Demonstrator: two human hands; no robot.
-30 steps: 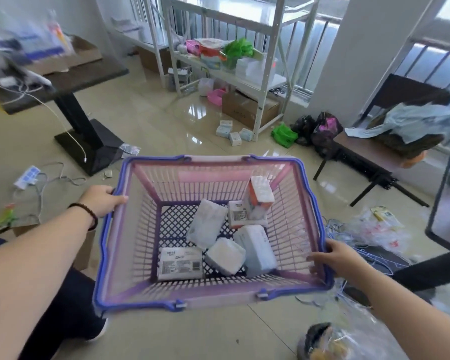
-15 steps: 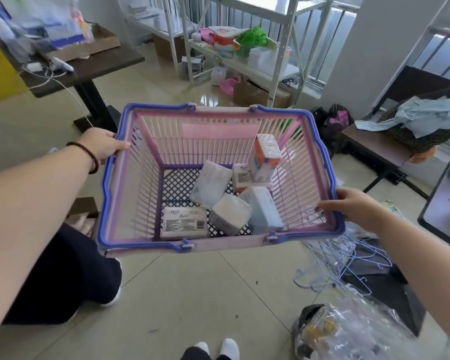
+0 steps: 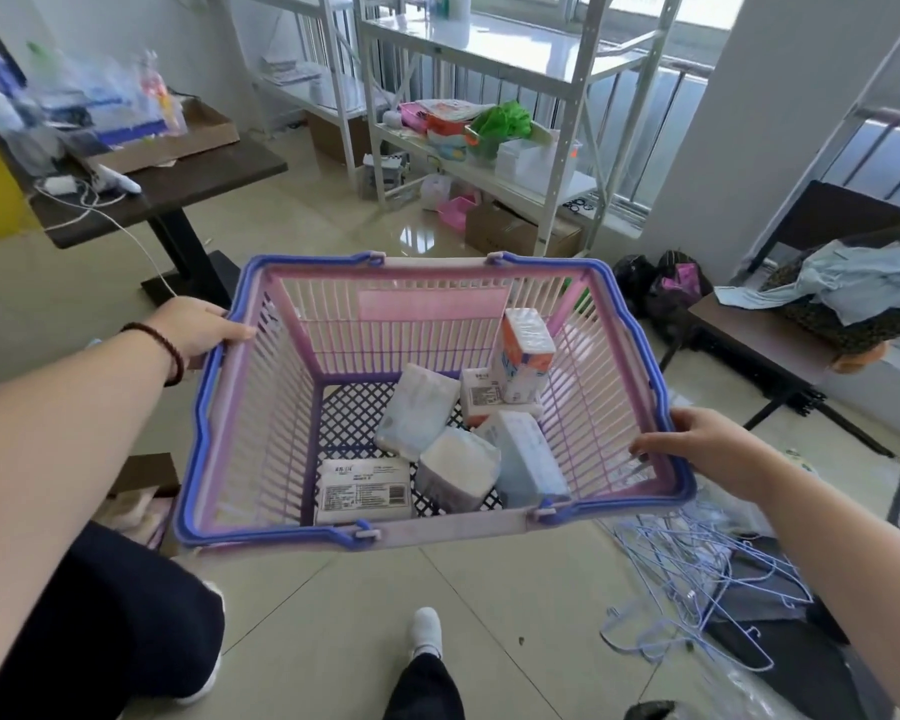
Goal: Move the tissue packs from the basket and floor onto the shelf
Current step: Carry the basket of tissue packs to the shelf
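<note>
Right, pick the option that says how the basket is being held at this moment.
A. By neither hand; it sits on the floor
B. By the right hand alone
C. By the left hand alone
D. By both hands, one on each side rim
D: the left hand grips the basket at its left rim and the right hand grips the right rim, with the basket raised above the floor tiles.

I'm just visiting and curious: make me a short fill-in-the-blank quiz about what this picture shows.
1. Both hands hold the basket by its ____ rim.
2. The tissue pack with orange ends stands in the basket's far ____ corner.
3. A dark beaded bracelet sits on the ____ wrist.
4. Thin blue ____ lie tangled on the floor, right of the basket.

Missing words: blue; right; left; hangers
</note>
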